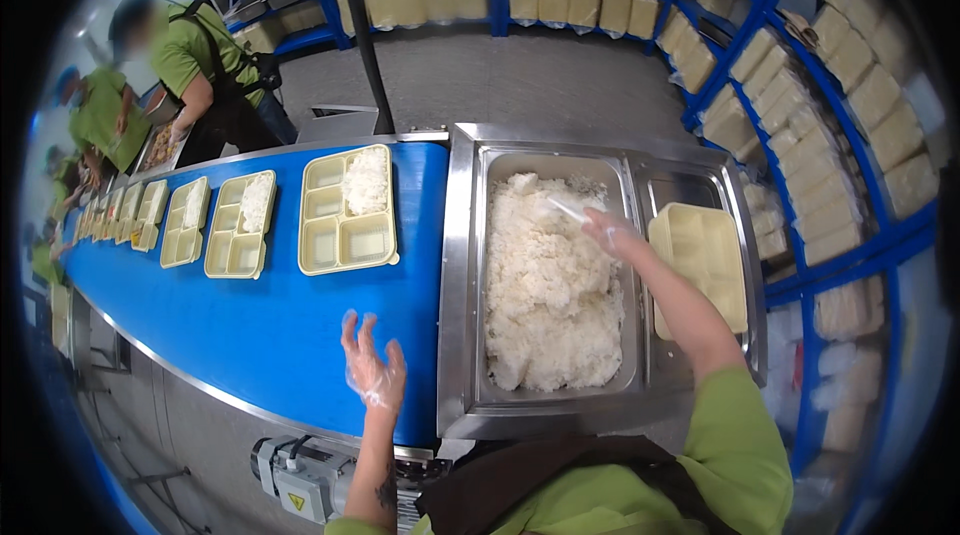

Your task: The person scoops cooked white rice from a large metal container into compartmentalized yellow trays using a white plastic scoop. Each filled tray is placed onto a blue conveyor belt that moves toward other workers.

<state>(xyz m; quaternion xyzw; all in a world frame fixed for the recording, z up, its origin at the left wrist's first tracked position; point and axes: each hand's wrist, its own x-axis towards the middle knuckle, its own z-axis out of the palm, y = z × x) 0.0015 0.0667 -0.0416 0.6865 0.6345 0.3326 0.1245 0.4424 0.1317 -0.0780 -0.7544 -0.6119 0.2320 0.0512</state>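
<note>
My right hand (612, 235), in a clear glove, is closed on a white rice paddle (568, 209) whose far end meets the heap of cooked rice (550, 285). That rice fills most of a deep steel pan (632, 355). My left hand (373, 365), also gloved, is held over the blue conveyor belt (300, 335) with fingers apart and nothing in them. Beyond it lies a pale yellow compartment tray (322, 205) with rice in its far right section. Under my right forearm, a stack of similar yellow trays (700, 245) sits in a second steel well.
More trays, such as one with rice (240, 225), line the belt to the left. Co-workers in green (205, 55) stand along its far side. Blue shelves (760, 25) with wrapped containers surround the back and right. A motor (300, 485) sits below the belt's near edge.
</note>
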